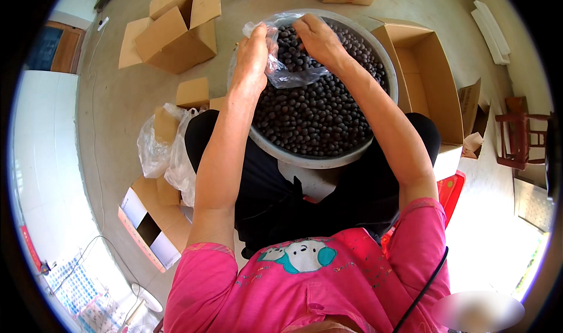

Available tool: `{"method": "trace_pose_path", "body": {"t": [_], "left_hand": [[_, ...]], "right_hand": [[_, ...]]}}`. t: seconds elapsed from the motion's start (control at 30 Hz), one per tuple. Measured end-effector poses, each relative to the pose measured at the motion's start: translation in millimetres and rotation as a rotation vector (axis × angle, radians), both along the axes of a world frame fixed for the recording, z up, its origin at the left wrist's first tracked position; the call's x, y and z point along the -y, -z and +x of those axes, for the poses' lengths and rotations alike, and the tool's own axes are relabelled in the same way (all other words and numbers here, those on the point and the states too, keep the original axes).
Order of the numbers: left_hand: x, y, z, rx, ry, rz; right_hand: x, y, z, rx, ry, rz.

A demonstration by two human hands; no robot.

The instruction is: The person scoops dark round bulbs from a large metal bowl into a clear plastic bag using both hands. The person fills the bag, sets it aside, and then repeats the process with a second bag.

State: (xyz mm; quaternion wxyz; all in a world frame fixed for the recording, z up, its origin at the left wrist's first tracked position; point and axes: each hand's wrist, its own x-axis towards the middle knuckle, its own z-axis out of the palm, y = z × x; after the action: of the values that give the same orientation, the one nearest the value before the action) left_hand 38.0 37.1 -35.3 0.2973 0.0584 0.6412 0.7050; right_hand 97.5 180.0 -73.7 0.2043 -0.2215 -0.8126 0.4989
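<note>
My indoor surroundings.
Grey floor (117,122); white tiled wall (50,127) at my left; reddish-brown wooden chair (518,124) and strong light at my right.

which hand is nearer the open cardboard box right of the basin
Right. The right hand is over the dark round pieces, to the left of the open cardboard box; the left hand is farther left, holding the clear plastic bag.

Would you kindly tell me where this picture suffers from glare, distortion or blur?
Head view: glare washes out the floor at lower right; head view: the pale wall at left bows toward the black rim; head view: a smeared oval blurs the lower right corner; head view: bright highlights streak the clear plastic bag in the left hand.
</note>
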Motion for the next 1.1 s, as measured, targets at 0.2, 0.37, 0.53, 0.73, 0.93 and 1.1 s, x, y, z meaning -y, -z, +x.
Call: {"method": "trace_pose_path", "body": {"t": [0.2, 0.37, 0.53, 0.73, 0.93, 1.1], "left_hand": [[4.4, -0.4, -1.2, -0.005, 0.003, 0.008], [3.4, 0.3, -2.2, -0.011, -0.003, 0.039], [1.8, 1.4, -5.6, 0.007, 0.002, 0.055], [-0.4, 0.5, -3.2, 0.024, -0.022, 0.052], [-6.4, 3.5, -1.9, 0.036, -0.030, 0.084], [-7.6, 2.9, -1.0, 0.048, -0.037, 0.071]], "right_hand": [[6.5, -22.7, 15.6, 0.009, -0.139, 0.027], [-33.9, -10.0, 31.7, 0.045, 0.150, 0.243], [-77.6, 50.0, 64.2, 0.312, 0.145, 0.556], [-43.8, 58.9, 94.3, 0.391, 0.024, 0.708], [-14.6, 56.1, 100.6, 0.315, -0.013, 0.653], [5.5, 48.7, 105.5, 0.371, -0.062, 0.562]]}}
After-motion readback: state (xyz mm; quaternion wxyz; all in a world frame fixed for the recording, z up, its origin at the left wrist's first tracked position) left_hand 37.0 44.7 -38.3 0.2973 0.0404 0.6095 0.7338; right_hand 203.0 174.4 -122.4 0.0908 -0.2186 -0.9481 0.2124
